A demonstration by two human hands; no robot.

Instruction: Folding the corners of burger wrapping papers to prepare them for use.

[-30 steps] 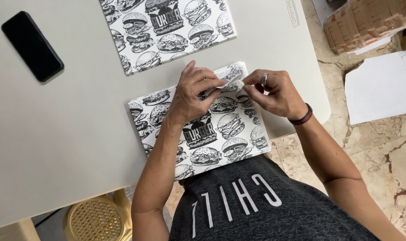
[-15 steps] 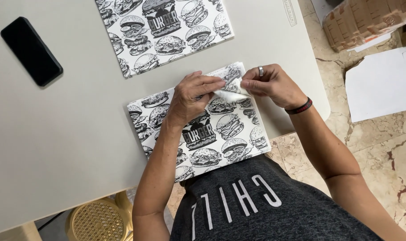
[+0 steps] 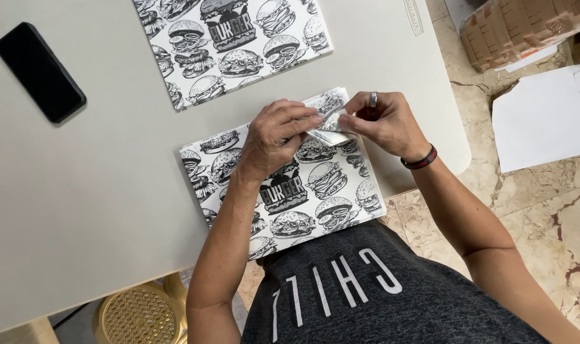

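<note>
Both hands (image 3: 328,127) pinch sheet's (image 3: 315,191) folded far edge.

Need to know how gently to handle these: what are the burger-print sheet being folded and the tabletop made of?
Burger-print sheet: apparently thin matte paper; its corner bends sharply between both hands. Tabletop: smooth, pale grey, hard-looking surface, possibly laminate or plastic; the picture can't settle which.

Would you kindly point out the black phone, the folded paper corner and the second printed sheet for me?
black phone (image 3: 40,72), head view, middle of its dark face.
folded paper corner (image 3: 328,127), head view, raised flap between both hands.
second printed sheet (image 3: 239,44), head view, centre of print.
</note>
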